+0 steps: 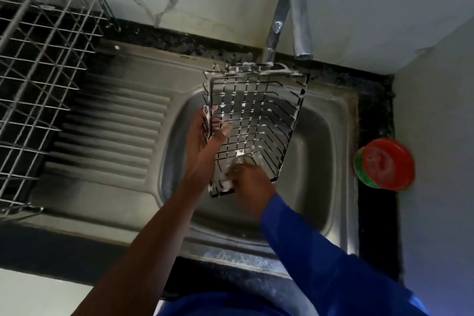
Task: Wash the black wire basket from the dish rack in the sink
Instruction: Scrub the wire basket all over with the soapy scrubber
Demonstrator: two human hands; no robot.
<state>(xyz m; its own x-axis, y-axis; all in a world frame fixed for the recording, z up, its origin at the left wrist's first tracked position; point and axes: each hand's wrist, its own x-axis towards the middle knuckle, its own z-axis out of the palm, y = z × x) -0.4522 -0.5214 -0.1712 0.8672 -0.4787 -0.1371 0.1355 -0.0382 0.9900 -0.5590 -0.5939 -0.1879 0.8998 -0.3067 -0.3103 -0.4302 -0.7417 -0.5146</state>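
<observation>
Two hands meet the foamy basket (256, 120) over the sink (320, 161): left hand (205, 146) curls fingers round its left edge; right hand (250, 178), fingers curled at the near corner, grip unclear.

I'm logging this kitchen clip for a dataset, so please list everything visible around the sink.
black wire basket: one, black with white foam, held tilted over the sink
stainless steel sink: one, grey, set in the counter, ribbed drainboard on its left
curved chrome tap: one, silver, behind the basin
metal wire dish rack: one, silver, far left
round red-and-green tub: one, on the counter right of the sink
black stone counter: one, around the sink
left hand: one, bare arm, grips the basket's left edge
right hand: one, blue sleeve, at the basket's near end amid foam; its hold is unclear
</observation>
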